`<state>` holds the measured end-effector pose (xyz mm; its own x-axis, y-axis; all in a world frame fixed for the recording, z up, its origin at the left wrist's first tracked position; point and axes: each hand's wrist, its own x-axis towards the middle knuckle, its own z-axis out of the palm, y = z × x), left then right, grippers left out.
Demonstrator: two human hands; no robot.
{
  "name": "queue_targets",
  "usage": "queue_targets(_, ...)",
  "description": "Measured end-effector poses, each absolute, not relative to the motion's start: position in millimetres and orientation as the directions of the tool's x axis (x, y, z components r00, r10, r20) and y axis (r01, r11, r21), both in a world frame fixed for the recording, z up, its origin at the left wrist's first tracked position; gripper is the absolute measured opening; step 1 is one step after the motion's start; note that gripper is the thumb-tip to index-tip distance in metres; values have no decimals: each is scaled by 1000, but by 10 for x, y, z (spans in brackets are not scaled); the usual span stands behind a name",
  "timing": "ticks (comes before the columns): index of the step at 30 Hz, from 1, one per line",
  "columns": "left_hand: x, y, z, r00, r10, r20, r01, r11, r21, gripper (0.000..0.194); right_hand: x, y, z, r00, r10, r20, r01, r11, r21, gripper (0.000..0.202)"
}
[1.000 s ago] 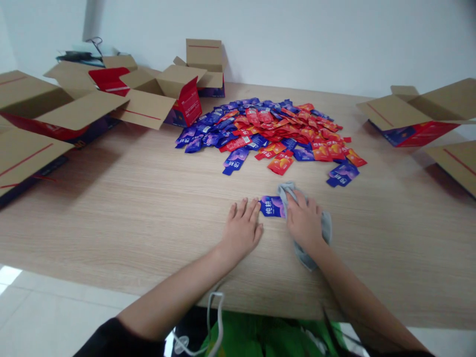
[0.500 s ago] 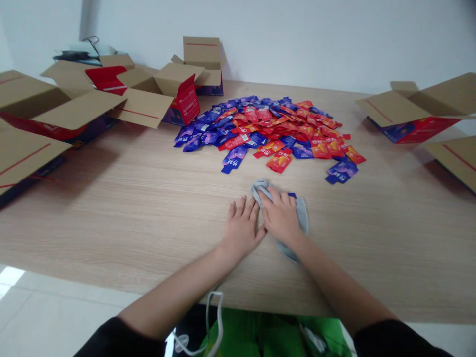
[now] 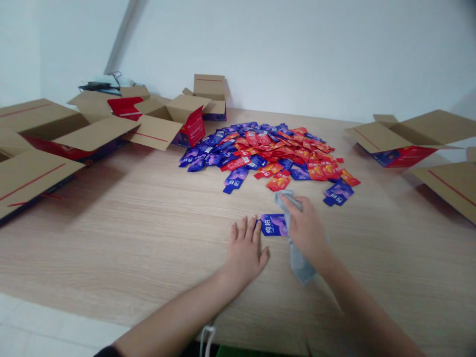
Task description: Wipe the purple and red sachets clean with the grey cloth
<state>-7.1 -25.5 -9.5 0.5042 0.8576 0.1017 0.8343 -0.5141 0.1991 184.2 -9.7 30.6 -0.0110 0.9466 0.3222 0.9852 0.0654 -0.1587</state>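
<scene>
A purple-blue packet (image 3: 273,225) lies flat on the wooden table (image 3: 148,238) in front of me. My left hand (image 3: 246,249) rests with spread fingers on the table, its fingertips at the packet's left end. A grey cloth (image 3: 302,265) is gripped in my right hand (image 3: 305,230), which presses it over the packet's right end. Farther back lies a heap of red and blue packets (image 3: 267,148). One blue packet (image 3: 338,193) is apart from the heap at its right front, and another (image 3: 235,179) at its left front.
Open cardboard boxes stand at the left (image 3: 96,134), the back (image 3: 210,89) and the right (image 3: 409,139). Dark items (image 3: 99,86) sit behind the left boxes. A white cord (image 3: 207,339) hangs at the table's front edge.
My right hand has moved right with the cloth, uncovering most of the packet's printed face. My left hand stays spread on the table. The view has tilted up a little.
</scene>
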Motion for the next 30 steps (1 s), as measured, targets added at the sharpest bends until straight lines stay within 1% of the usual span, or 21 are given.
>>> queue_targets(2,-77,-253,-88,510,856,82,835,-516,193,69,1551,-162,248,-153,950,273,979,182,-86,61)
queue_targets(4,-80,-250,-90,513,856,64,836,-515,191,68,1441,-250,124,-178,961,214,981,190,-37,57)
queue_targets(6,-78,-247,-102,507,859,68,838,-510,195,67,1539,-336,-7,-120,970,210,993,121,10,54)
queue_targets(10,-64,-243,-133,495,866,69,840,-497,216,65,2087,-430,-130,26,973,229,996,-44,74,52)
queue_targets(12,-58,-243,-144,494,867,64,839,-495,227,66,2331,-404,-80,92,975,202,992,-108,68,49)
queue_targets(15,-55,-245,-151,488,870,68,840,-489,234,67,2399,-269,124,156,975,159,988,-157,-8,47)
queue_targets(17,-59,-246,-148,487,870,77,840,-491,230,67,2199,-168,272,133,968,212,990,-121,-66,51)
queue_targets(19,-65,-245,-136,495,865,80,836,-499,230,67,1875,-109,343,49,951,304,996,-23,-86,55)
queue_targets(20,-67,-243,-128,500,863,74,833,-503,230,67,1709,-102,336,-19,949,314,996,44,-74,55)
queue_targets(22,-70,-238,-111,506,861,50,834,-503,229,68,1456,-135,244,-112,953,281,992,124,-28,54)
queue_targets(24,-69,-234,-100,504,863,38,838,-499,221,67,1382,-208,93,-129,961,244,991,132,4,53)
queue_targets(27,-64,-228,-101,500,865,47,841,-498,214,65,1607,-325,-107,-71,965,251,997,60,52,52)
queue_targets(30,-54,-226,-112,505,862,44,834,-501,232,66,2043,-351,-154,36,966,256,996,-57,75,48)
